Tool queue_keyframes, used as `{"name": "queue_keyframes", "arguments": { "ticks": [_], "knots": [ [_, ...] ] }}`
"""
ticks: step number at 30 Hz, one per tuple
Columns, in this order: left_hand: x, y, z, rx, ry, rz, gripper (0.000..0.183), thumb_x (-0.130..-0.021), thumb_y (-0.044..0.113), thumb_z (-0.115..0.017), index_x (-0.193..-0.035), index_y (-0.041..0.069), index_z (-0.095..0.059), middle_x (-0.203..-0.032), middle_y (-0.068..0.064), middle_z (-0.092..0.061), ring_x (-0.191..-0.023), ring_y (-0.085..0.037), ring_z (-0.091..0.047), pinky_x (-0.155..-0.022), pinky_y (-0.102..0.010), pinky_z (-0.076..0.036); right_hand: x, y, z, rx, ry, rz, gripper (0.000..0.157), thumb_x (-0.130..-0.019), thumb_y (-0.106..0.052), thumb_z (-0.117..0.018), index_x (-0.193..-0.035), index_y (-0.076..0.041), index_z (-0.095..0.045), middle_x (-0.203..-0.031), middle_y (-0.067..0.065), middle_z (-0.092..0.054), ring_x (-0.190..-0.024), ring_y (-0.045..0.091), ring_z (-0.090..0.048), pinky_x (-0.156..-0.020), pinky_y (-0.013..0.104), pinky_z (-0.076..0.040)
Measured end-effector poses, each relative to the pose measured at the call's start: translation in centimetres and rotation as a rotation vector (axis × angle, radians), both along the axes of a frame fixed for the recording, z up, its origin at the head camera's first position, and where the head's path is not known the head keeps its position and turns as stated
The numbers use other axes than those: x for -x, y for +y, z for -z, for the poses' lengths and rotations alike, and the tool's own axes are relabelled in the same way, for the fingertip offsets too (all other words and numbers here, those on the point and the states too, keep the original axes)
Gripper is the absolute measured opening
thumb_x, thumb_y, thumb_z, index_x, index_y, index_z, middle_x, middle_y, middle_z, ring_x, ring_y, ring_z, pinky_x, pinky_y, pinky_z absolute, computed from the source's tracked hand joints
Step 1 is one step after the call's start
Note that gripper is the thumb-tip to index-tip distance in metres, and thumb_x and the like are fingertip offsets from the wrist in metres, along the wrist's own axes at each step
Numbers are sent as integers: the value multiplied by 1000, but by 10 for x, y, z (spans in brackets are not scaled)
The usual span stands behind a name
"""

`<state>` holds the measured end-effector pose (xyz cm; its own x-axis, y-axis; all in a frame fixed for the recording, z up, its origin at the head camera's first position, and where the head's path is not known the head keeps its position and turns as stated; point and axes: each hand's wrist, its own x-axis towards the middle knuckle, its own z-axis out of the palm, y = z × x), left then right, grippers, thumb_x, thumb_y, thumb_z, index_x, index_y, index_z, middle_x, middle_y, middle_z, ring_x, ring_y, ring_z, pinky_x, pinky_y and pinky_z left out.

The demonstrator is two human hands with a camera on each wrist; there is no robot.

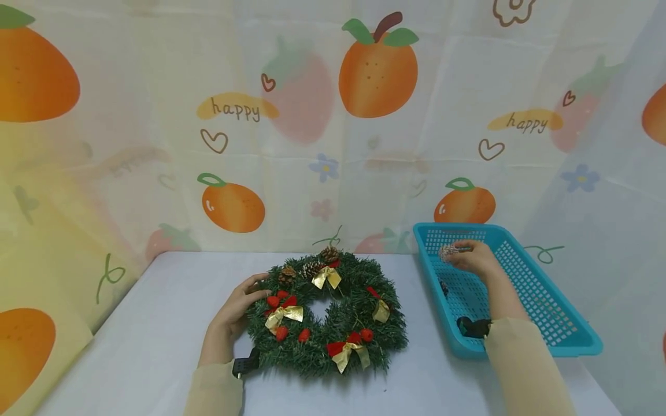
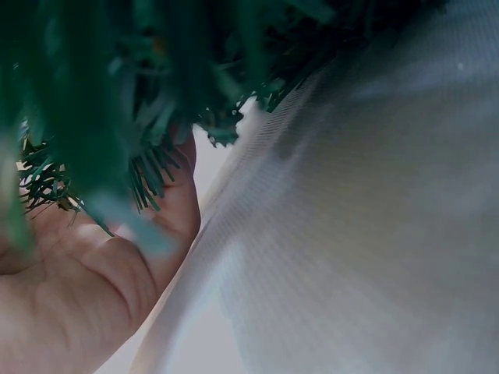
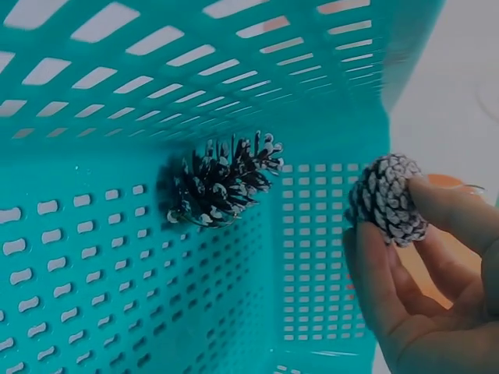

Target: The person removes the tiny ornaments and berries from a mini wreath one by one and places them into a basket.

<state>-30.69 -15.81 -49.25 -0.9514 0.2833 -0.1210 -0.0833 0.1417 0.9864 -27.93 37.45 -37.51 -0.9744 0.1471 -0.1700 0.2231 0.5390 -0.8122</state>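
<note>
A green wreath (image 1: 387, 341) with pine cones, red berries and gold-and-red bows lies on the table. At its left side my left hand (image 1: 234, 306) grips the edge, some of the fingers hidden among the needles. In the left wrist view green sprigs (image 2: 140, 167) hang over the palm. Over the far end of the blue basket (image 1: 452, 226), my right hand (image 1: 473, 258) pinches a white-frosted pine cone (image 3: 388, 200) between thumb and fingers. A second, darker pine cone (image 3: 226, 183) with white tips lies inside, against the basket's side.
The basket stands at the table's right side, its perforated walls (image 3: 47, 257) rising around the right hand. A white cloth (image 1: 135, 323) covers the table. Behind hangs a curtain (image 1: 333, 190) printed with fruit.
</note>
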Motion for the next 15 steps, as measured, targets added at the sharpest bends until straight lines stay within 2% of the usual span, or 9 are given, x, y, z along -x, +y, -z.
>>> {"name": "queue_keyframes", "arguments": {
  "ticks": [2,8,15],
  "knots": [
    [0,0,0,3,3,1,61,-95,19,-61,-150,9,-37,-164,-21,-18,-151,-48,-14,-113,-79,-5,0,1,3,-16,-17,-9,66,-96,-22,-64,-147,8,-36,-142,32,-47,-105,20,-66,-102,44,-53],
    [0,0,0,-22,-27,6,62,-96,19,-60,-151,10,-35,-163,-23,-19,-151,-48,-12,-111,-81,-5,1,3,9,-36,-34,-22,61,-96,-20,-63,-144,9,-39,-145,33,-42,-111,30,-65,-101,45,-54],
    [1,-1,0,5,2,10,61,-96,18,-59,-151,9,-36,-162,-25,-21,-150,-49,-14,-113,-79,-6,0,1,10,-112,-67,-69,60,-95,-18,-65,-141,11,-41,-140,35,-47,-114,38,-65,-97,47,-55]
  ]
}}
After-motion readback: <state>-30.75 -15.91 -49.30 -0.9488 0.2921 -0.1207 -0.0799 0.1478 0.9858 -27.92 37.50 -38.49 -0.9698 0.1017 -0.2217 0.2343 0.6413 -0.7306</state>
